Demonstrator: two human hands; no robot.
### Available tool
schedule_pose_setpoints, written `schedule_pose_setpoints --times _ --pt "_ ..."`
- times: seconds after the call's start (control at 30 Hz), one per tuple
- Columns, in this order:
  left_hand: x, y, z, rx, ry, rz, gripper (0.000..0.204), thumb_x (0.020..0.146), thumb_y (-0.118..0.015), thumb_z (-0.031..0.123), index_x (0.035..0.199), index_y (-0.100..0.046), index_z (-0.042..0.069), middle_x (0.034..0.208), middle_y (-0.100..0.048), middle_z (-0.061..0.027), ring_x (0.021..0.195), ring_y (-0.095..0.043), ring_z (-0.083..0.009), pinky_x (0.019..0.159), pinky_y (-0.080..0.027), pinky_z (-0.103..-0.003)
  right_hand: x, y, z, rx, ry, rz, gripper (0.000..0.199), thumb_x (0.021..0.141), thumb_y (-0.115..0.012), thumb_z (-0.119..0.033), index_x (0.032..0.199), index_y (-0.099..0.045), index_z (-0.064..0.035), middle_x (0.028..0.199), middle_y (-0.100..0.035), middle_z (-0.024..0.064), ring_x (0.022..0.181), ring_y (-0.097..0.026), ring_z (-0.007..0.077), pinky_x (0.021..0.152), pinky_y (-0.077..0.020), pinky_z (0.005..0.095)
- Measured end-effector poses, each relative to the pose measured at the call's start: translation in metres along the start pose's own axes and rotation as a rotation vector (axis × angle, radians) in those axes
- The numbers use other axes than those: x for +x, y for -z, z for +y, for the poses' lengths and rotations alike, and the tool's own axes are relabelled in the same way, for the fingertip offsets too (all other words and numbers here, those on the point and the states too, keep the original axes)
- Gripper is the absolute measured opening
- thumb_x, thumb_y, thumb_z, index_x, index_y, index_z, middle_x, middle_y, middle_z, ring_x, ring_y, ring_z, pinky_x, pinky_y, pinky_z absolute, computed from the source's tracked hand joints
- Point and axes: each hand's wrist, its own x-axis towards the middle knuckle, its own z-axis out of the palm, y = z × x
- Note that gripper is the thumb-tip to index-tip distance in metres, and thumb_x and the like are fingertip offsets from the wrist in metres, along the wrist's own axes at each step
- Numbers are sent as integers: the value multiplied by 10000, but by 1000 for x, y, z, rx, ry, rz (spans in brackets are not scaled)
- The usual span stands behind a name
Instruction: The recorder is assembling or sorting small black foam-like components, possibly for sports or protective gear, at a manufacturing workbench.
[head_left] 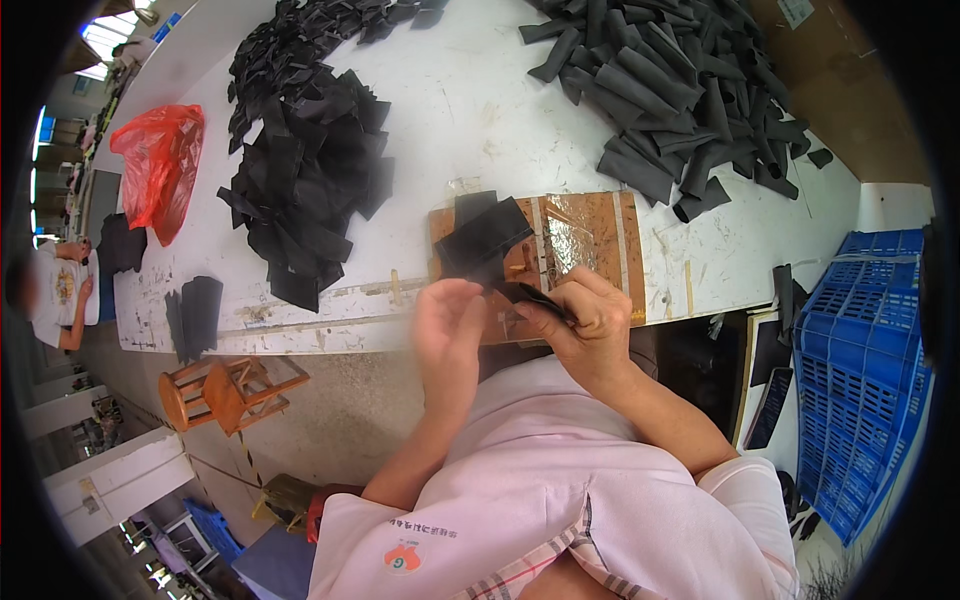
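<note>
My right hand (592, 318) pinches a folded black fabric piece (538, 298) between thumb and fingers, just over the table's front edge. Close on its left is my left hand (448, 318), smeared by motion. Its fingertips come near the black fabric, but whether they grip any is unclear. Beyond both hands, flat black fabric pieces (487, 230) lie overlapping on a brown board (620, 250) with pale tape strips and a shiny patch.
A heap of flat black pieces (310, 170) covers the table's left side; rolled black pieces (660, 80) pile up at right. A red plastic bag (160, 165) sits far left. Blue crates (860, 370) stand right, wooden stools (225, 393) left. Another person (65, 290) is at the left.
</note>
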Motion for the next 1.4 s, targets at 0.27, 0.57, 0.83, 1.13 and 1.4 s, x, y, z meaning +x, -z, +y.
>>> schedule_pose_setpoints --times 0.27,0.57,0.83,1.13,1.4 --pt "-13 -7 32 -70 172 -241 147 824 -536 138 882 -520 4 789 -590 -56 665 -531 -89 594 -415 -204 2 1 9 -281 231 61 197 482 -667 11 597 -515 -39 602 -463 44 544 -487 207 423 -382 311" --pt "-5 -8 29 -40 273 -202 93 799 -527 80 835 -552 -2 728 -599 -48 593 -554 -80 535 -405 -182 -3 0 15 -457 371 5 123 473 -567 -36 560 -481 -49 567 -343 45 511 -412 184 410 -343 296" --pt "-5 -7 29 -3 273 -183 88 776 -552 51 842 -558 -8 704 -593 -39 598 -560 -83 523 -433 -190 -5 -1 17 -540 458 3 93 504 -554 -64 548 -473 -48 581 -331 40 521 -404 168 415 -339 280" --pt "-4 1 21 -107 354 -263 99 788 -569 64 855 -553 -7 763 -604 -64 619 -565 -93 542 -463 -202 -6 1 24 -512 378 14 144 475 -558 -43 533 -429 -67 582 -345 41 530 -414 181 421 -351 291" --pt "-3 1 22 -191 461 -278 119 787 -565 99 857 -555 4 768 -607 -79 628 -564 -105 529 -459 -205 -6 2 22 -508 355 1 173 445 -564 -39 534 -419 -69 587 -358 42 542 -423 188 429 -360 296"
